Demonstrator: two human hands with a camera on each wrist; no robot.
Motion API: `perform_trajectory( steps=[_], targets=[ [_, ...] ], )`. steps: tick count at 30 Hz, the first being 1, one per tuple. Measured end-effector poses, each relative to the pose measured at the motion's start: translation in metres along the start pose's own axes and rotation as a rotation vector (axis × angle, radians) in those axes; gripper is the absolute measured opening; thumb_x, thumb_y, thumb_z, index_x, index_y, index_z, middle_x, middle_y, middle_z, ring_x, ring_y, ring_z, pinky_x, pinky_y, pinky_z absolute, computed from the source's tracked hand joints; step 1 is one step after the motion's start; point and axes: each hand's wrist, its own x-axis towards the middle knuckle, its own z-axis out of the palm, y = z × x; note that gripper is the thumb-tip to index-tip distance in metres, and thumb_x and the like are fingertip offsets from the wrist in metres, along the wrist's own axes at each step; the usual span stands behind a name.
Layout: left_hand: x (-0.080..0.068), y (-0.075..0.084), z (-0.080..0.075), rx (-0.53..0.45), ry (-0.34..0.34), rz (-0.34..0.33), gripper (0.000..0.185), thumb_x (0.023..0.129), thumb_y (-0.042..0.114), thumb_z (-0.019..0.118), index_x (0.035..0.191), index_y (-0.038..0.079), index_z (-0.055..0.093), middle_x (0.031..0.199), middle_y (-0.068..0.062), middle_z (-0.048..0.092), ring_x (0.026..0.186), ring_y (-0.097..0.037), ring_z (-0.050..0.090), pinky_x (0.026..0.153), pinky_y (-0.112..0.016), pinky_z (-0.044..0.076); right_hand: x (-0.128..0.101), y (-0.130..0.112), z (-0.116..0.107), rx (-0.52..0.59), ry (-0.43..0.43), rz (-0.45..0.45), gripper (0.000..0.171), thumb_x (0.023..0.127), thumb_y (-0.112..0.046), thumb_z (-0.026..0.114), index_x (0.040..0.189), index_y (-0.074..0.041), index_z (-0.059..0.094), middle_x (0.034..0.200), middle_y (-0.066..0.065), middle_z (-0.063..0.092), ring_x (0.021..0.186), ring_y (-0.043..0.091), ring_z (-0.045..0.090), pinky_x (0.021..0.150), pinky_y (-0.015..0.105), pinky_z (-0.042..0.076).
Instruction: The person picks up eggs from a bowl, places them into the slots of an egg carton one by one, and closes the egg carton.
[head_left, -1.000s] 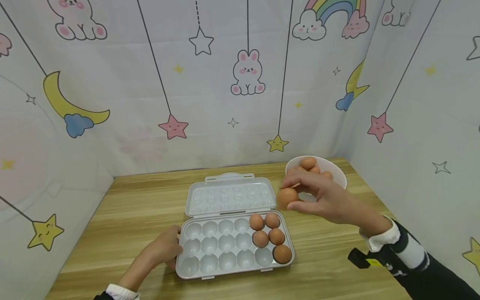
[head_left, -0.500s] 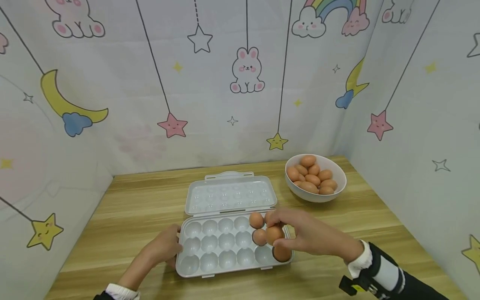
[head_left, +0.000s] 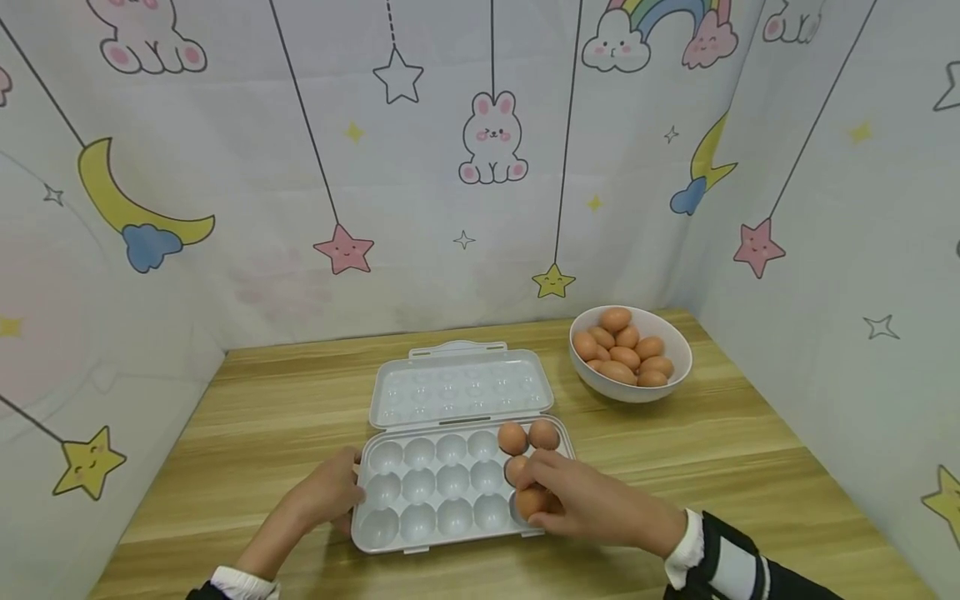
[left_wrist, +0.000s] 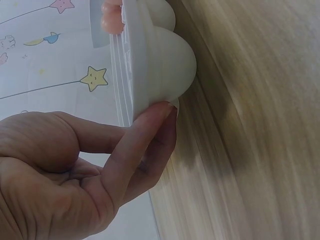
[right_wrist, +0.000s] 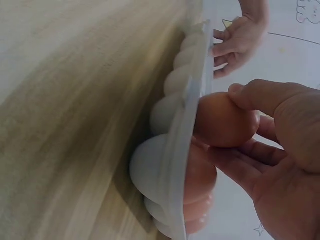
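Note:
A white plastic egg box [head_left: 435, 506] lies with its lid [head_left: 461, 387] laid back behind it. My left hand [head_left: 326, 492] grips the box's left edge; in the left wrist view, its fingers [left_wrist: 142, 135] pinch the rim beside a rounded cup. With thumb and fingers my right hand [head_left: 588, 504] holds a brown egg [right_wrist: 227, 120] at the front row's second cup from the right. That egg sits partly inside the cup's mouth. Several brown eggs, such as one at the back right [head_left: 543, 434], fill cups at the box's right end; the hand hides some of them.
A white bowl [head_left: 637, 398] heaped with several brown eggs [head_left: 624, 358] stands at the back right of the wooden table [head_left: 285, 400]. White patterned cloth [head_left: 420, 192] hangs behind the table and along both sides.
My right hand has brought the egg from beside the bowl down and leftward over the filled cups to the front row. The left hand keeps its grip on the box edge.

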Motion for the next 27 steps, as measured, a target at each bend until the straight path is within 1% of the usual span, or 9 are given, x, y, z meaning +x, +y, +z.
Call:
perform_trajectory(
  steps=[3,7,12,15,16,19,22,27],
  targets=[
    [0.0,0.0,0.0,-0.007,0.0,0.002,0.044,0.077,-0.018,0.049,0.118,-0.019,0.034,0.085,-0.022,0.055,0.064,-0.028,0.062,0.046,-0.039,0.056,-0.002,-0.001,0.006,-0.06,0.012,0.004,0.036,0.079,-0.021,0.073,0.109,-0.015,0.054,0.103,-0.007,0.047,0.089,0.004,0.042,0.074,0.009,0.041],
    [0.001,0.0,-0.001,-0.017,-0.005,0.003,0.045,0.077,-0.017,0.049,0.119,-0.019,0.034,0.085,-0.023,0.054,0.064,-0.028,0.062,0.046,-0.039,0.056,-0.004,0.0,0.012,-0.121,0.034,0.003,0.036,0.077,-0.024,0.075,0.107,-0.016,0.056,0.107,-0.008,0.048,0.093,0.005,0.04,0.077,0.013,0.041],
    [0.001,-0.001,-0.002,-0.006,-0.023,0.004,0.045,0.078,-0.016,0.049,0.12,-0.019,0.032,0.087,-0.024,0.053,0.065,-0.029,0.061,0.047,-0.038,0.056,-0.005,0.002,0.016,-0.14,0.059,-0.004,0.036,0.074,-0.025,0.077,0.104,-0.018,0.057,0.104,-0.009,0.048,0.092,0.005,0.039,0.077,0.016,0.041],
    [0.001,-0.001,-0.001,-0.001,-0.025,0.006,0.045,0.078,-0.016,0.049,0.12,-0.019,0.032,0.086,-0.023,0.054,0.065,-0.028,0.061,0.047,-0.039,0.056,-0.005,0.003,0.018,-0.128,0.074,-0.012,0.032,0.074,-0.025,0.077,0.099,-0.02,0.058,0.099,-0.01,0.048,0.09,0.003,0.039,0.077,0.014,0.04],
    [0.001,-0.001,-0.001,-0.006,-0.013,0.002,0.044,0.078,-0.017,0.049,0.119,-0.019,0.033,0.085,-0.022,0.054,0.063,-0.028,0.061,0.046,-0.039,0.056,-0.005,0.003,0.018,-0.122,0.078,-0.017,0.03,0.074,-0.024,0.077,0.097,-0.02,0.059,0.097,-0.01,0.048,0.089,0.003,0.039,0.077,0.013,0.039],
    [0.001,0.0,-0.001,0.002,-0.01,0.002,0.043,0.079,-0.017,0.049,0.119,-0.019,0.033,0.084,-0.022,0.054,0.063,-0.028,0.062,0.047,-0.04,0.056,-0.004,0.003,0.019,-0.109,0.09,-0.038,0.026,0.075,-0.021,0.076,0.093,-0.022,0.058,0.093,-0.011,0.047,0.089,0.002,0.038,0.077,0.01,0.036],
    [0.001,0.0,0.0,0.006,-0.004,-0.002,0.043,0.079,-0.017,0.049,0.119,-0.019,0.034,0.085,-0.021,0.054,0.063,-0.027,0.062,0.046,-0.04,0.056,-0.004,0.004,0.019,-0.118,0.101,-0.059,0.026,0.075,-0.02,0.077,0.091,-0.022,0.058,0.094,-0.01,0.047,0.089,0.002,0.038,0.078,0.01,0.036],
    [0.001,-0.001,0.0,-0.005,-0.004,-0.004,0.042,0.078,-0.018,0.048,0.118,-0.019,0.033,0.084,-0.022,0.054,0.061,-0.028,0.062,0.046,-0.039,0.056,-0.003,0.003,0.015,-0.154,0.09,-0.034,0.022,0.077,-0.023,0.075,0.093,-0.021,0.06,0.097,-0.01,0.05,0.089,0.001,0.041,0.077,0.011,0.04]
  ],
)
